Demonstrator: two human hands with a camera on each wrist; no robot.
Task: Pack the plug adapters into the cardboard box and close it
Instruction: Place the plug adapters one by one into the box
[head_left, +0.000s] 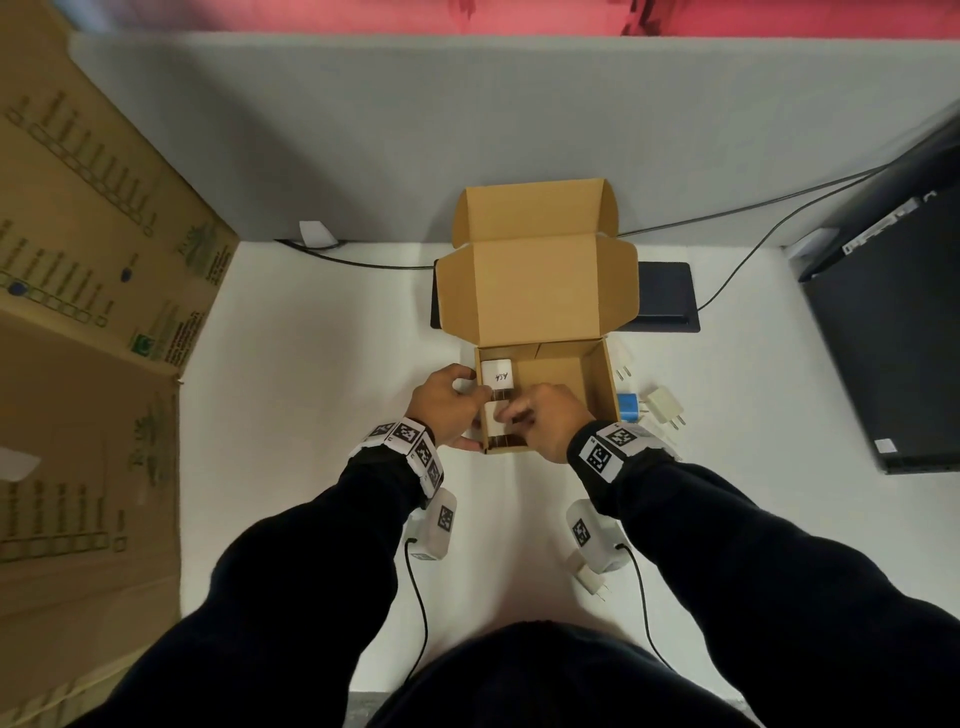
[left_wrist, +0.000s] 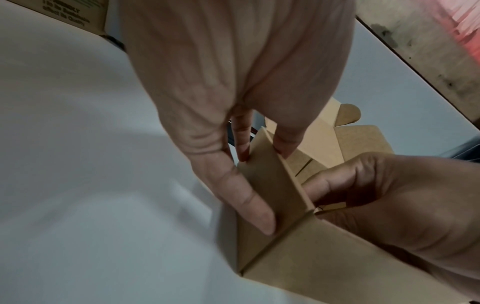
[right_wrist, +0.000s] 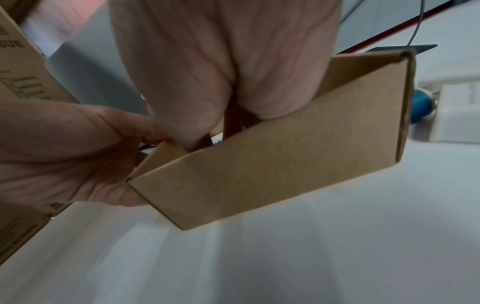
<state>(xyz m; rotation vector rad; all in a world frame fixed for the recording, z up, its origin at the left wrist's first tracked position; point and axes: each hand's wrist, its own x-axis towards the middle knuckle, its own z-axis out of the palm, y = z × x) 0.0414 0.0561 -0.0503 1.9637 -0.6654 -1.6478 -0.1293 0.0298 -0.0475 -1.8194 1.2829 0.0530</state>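
The brown cardboard box (head_left: 597, 384) stands open on the white table, lid tilted back. A white plug adapter (head_left: 497, 375) with a handwritten label lies in its left side. Just in front of it sits a second white adapter (head_left: 493, 423), pinched by my right hand (head_left: 535, 413), which reaches down into the box (right_wrist: 285, 160). My left hand (head_left: 452, 402) grips the box's left wall (left_wrist: 324, 257), thumb inside and fingers (left_wrist: 259, 222) outside. Loose on the table right of the box are a white adapter (head_left: 623, 366), a blue one (head_left: 628, 408) and a cream one (head_left: 665, 408).
Another white adapter (head_left: 589, 579) lies near the table's front under my right forearm. A large printed carton (head_left: 93, 260) fills the left side. A black device (head_left: 893, 338) occupies the right, a dark pad (head_left: 667, 296) lies behind the box, and cables (head_left: 727, 208) run along the grey partition.
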